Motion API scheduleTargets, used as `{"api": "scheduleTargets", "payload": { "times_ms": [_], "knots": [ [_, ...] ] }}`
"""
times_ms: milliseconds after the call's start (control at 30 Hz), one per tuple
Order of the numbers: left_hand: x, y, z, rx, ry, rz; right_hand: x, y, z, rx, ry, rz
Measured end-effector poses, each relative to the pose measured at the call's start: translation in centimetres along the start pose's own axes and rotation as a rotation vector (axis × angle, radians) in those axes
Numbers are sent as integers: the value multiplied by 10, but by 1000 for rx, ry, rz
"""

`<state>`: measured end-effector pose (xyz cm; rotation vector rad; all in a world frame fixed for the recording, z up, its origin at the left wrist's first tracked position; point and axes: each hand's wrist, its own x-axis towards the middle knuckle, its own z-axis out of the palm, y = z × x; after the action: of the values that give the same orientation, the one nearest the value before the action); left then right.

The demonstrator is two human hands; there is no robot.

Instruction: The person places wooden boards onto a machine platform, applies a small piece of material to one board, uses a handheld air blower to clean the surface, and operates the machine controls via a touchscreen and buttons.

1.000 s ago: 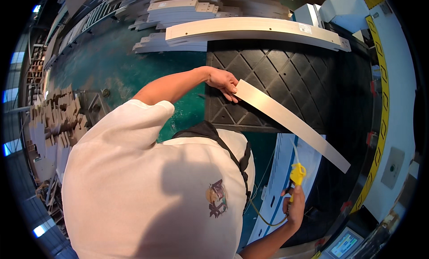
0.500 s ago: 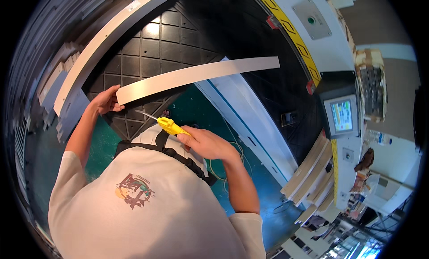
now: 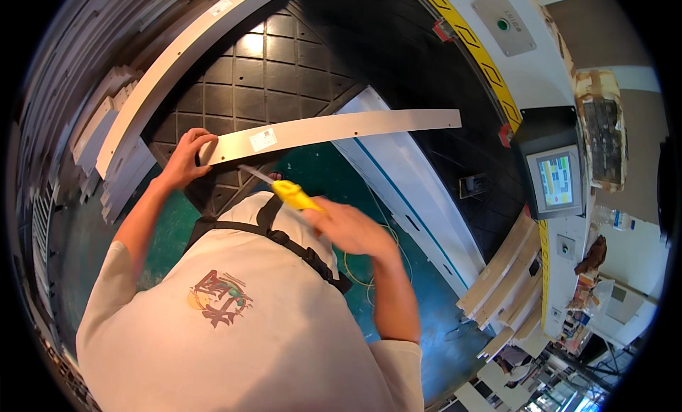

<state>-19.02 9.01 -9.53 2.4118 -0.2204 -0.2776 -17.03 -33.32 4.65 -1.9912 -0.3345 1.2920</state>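
The left hand point(image 3: 186, 158) is partly curled, its digits closed on the near end of a pale curved board point(image 3: 320, 131), one part of the grip over the upper edge and another by the lower. From that hand the board runs out toward two to three o'clock, a white label point(image 3: 263, 139) on its face and its far end crossing in front of a long white panel point(image 3: 419, 199). At about four o'clock from the left hand, the right hand point(image 3: 348, 229), slightly blurred, is wrapped around a yellow air gun point(image 3: 293, 194), though the exact placing of its fingers cannot be told. The gun's thin nozzle point(image 3: 253, 172) points to ten o'clock, its tip just beside the board's lower edge; whether they touch cannot be told. Near twelve o'clock from the left hand, a longer curved piece point(image 3: 165, 65) borders the black grooved surface point(image 3: 245, 74). Between two and three o'clock from the right hand is a lit screen point(image 3: 555, 179).
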Motion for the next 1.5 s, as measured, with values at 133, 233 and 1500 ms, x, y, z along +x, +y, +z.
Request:
{"api": "scheduleTargets", "payload": {
  "times_ms": [133, 233, 1500],
  "knots": [
    [-13, -18, 16, -6, 18, -14, -17, 88, -53, 11, 434, 165],
    [-12, -21, 16, 65, 43, -22, -53, 148, -120, 85, 908, 530],
    [191, 180, 188, 252, -41, 535, -125, 217, 276, 912, 1536, 463]
  ]
}}
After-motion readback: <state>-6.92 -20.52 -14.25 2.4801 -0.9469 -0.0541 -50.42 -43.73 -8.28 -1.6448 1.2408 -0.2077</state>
